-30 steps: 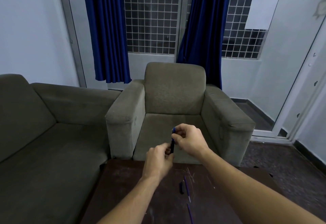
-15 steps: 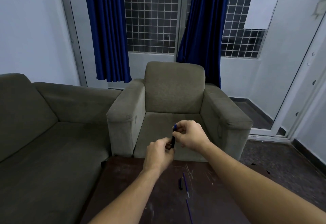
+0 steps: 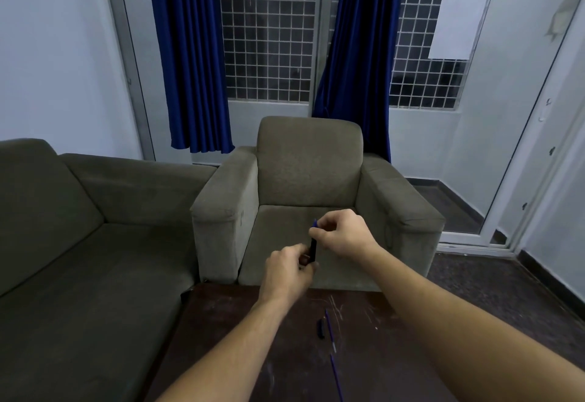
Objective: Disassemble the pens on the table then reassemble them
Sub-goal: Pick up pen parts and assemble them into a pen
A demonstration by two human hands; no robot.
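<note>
Both hands have drifted a touch farther out over the desk [image 3: 240, 322] edge, same grip as before. Nearest, thin blue refills [image 3: 330, 330] lie on the desk with a small dark pen piece [image 3: 320, 329] just left of them. Above, the left hand [image 3: 286, 272] pinches the lower end of the dark pen barrel [image 3: 313, 249], held upright; the right hand [image 3: 343, 237] closes around its blue top. Beyond sits the armchair [image 3: 310, 164].

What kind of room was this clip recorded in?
Probably a sitting room or lounge, home or office waiting area. An upholstered armchair stands beside a matching sofa, with a dark low table in front and blue curtains over grilled windows.
</note>
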